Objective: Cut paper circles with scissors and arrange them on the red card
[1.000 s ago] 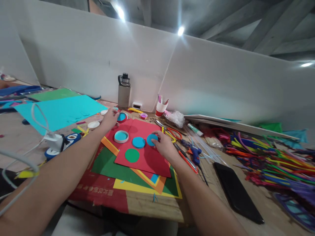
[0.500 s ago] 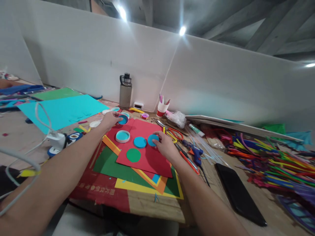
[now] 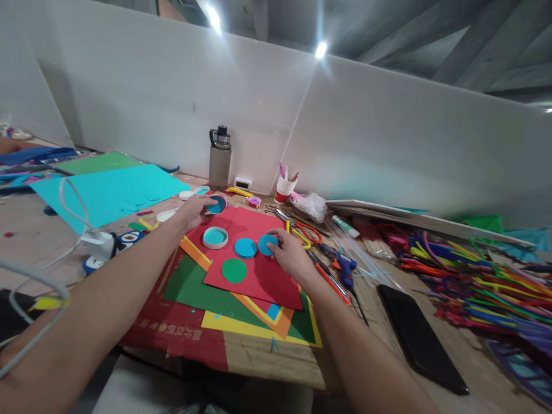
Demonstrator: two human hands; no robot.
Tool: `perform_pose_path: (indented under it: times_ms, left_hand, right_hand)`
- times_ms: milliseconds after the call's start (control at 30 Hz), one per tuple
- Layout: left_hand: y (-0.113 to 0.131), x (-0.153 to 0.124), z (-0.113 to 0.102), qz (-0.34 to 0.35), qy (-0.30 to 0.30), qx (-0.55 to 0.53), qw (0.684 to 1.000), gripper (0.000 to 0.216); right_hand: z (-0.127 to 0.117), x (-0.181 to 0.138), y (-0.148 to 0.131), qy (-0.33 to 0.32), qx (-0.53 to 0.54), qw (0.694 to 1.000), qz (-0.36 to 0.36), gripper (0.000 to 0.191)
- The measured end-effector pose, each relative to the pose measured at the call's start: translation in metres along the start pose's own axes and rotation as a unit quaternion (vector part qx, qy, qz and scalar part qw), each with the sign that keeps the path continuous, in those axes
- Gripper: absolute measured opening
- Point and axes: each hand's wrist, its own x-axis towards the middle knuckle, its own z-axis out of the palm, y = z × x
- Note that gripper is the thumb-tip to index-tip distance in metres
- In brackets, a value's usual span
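Note:
A red paper sheet [image 3: 259, 276] lies on top of green, orange and yellow sheets. On it sit a white ring lid with a blue inside [image 3: 215, 237], a blue paper circle [image 3: 245, 248] and a green paper circle [image 3: 234, 270]. My right hand [image 3: 291, 256] pinches a second blue paper circle [image 3: 266, 244] at its right edge. My left hand [image 3: 192, 210] reaches to the sheet's far left corner and grips a round red-rimmed lid with a blue inside [image 3: 216, 204].
A grey bottle [image 3: 219, 158] and a cup of pens [image 3: 284, 188] stand at the wall. Scissors [image 3: 302, 233], a glue gun [image 3: 342, 267], a black phone [image 3: 416, 336] and a heap of pipe cleaners [image 3: 466, 276] lie right. A big cyan sheet [image 3: 107, 192] lies left.
My left hand has shifted slightly right along the sheet's far corner with the round lid. My right hand has stayed on the blue circle.

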Motion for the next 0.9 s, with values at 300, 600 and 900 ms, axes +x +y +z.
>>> perform_pose_path:
  times_ms: [300, 600, 900]
  left_hand:
    - [0.006, -0.013, 0.005, 0.006, -0.134, -0.108, 0.985, 0.021]
    - [0.002, -0.011, 0.007, -0.027, -0.152, -0.105, 0.982, 0.036]
    - [0.014, -0.021, 0.014, -0.073, -0.201, -0.137, 0.967, 0.029]
  right_hand:
    - [0.001, -0.001, -0.007, -0.021, 0.049, 0.998, 0.041, 0.029]
    - [0.004, 0.004, 0.008, -0.015, -0.004, 1.000, -0.005, 0.026]
    - [-0.002, -0.005, -0.007, 0.029, -0.118, 0.990, -0.068, 0.020]
